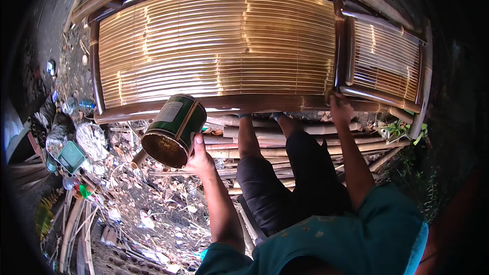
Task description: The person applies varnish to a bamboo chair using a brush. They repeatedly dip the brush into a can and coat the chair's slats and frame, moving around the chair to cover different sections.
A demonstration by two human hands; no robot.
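Observation:
My left hand [200, 159] grips a green tin can [175, 117] with a pale label, its open mouth tilted toward me and its inside stained brown. The can hangs just in front of a glossy bamboo bench [219, 104] with a slatted top [214, 46]. At the bench's front rail, near the post between the large and small slatted panels, my right hand [341, 109] is closed on what looks like a brush [332, 95], mostly hidden by the fingers. Its tip meets the dark, shiny bamboo there.
A smaller slatted panel [384, 56] adjoins on the right. Bamboo poles [280, 150] lie on the ground around my legs. To the left are a green plastic basket [72, 156], bottles and scattered litter. A leafy plant [397, 130] grows at the bench's right end.

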